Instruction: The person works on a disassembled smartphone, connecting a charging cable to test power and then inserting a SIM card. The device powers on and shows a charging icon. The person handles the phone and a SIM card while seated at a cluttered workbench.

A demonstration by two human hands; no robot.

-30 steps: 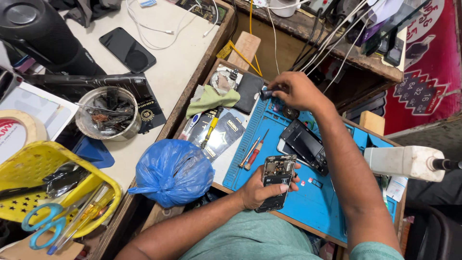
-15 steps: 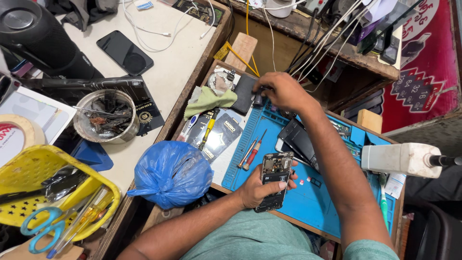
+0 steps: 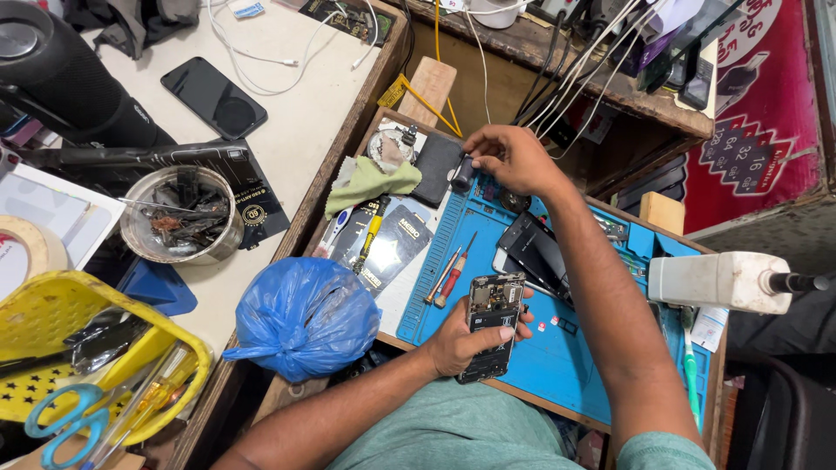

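My left hand [image 3: 461, 339] is wrapped around an opened smartphone [image 3: 492, 324] with its back cover off, circuit board showing; my fingers curl up around its right edge and my thumb lies along the left, so the grip is closed snugly on it. I hold it just above the near part of the blue repair mat [image 3: 557, 357], which I take as my landmark. My right hand [image 3: 514, 159] is stretched to the mat's far left corner, fingers pinched together on a small dark cylindrical piece [image 3: 461, 174]; I cannot tell what kind of tool it is. On the mat, between my two hands, lie two small screwdrivers [image 3: 448, 274] with reddish handles, and just right of them another dark phone [image 3: 535, 252], partly hidden under my forearm. Left of the mat sits a green cloth [image 3: 370, 183], and nearer me, off the mat's left edge, a knotted blue plastic bag [image 3: 300, 318]. Off the mat's right side lies a white bottle [image 3: 718, 280] on its side.
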